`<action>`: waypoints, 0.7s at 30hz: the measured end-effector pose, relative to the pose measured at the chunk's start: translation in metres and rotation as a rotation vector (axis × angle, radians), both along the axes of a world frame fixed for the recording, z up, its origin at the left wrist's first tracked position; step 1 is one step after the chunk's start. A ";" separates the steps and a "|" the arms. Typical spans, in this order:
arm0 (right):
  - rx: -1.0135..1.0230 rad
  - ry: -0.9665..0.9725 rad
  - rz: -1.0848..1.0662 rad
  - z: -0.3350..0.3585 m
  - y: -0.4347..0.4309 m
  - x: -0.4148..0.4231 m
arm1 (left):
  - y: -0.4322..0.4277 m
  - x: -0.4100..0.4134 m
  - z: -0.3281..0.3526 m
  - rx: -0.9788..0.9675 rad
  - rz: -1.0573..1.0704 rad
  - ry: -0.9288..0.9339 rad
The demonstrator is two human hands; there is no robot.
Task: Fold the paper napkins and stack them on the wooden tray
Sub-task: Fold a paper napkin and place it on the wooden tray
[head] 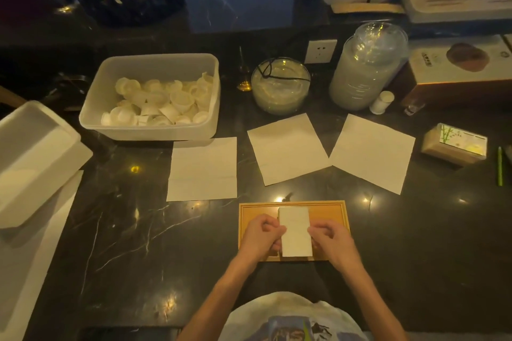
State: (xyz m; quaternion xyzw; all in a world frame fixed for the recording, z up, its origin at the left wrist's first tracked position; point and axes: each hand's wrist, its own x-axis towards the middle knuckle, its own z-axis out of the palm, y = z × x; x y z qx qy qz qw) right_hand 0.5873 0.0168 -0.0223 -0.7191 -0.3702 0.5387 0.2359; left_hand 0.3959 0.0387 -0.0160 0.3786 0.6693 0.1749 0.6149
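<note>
A small wooden tray [328,212] lies on the dark marble counter near me. A folded white napkin [295,231] rests upright in its middle. My left hand [260,238] pinches the napkin's left edge and my right hand [331,242] pinches its right edge. Three unfolded napkins lie flat farther back: one on the left [202,169], one in the middle [286,148], one on the right [372,152].
A plastic tub of small white cups [155,97] stands at the back left, a white foam box [30,158] at the far left. Glass jars [280,86] [365,66], a small white bottle [382,102], a toothpick box [454,144] and a green pen [500,166] sit at the right.
</note>
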 end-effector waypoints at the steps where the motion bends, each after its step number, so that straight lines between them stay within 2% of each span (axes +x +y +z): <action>1: 0.008 -0.014 0.001 -0.001 0.001 -0.001 | 0.002 0.002 -0.002 0.004 -0.002 0.007; 10: -0.016 -0.100 0.066 -0.018 0.001 -0.002 | 0.007 0.004 -0.016 -0.002 -0.081 0.100; 21: 0.007 -0.061 0.003 -0.029 -0.006 -0.003 | 0.000 0.005 -0.024 0.031 -0.030 0.107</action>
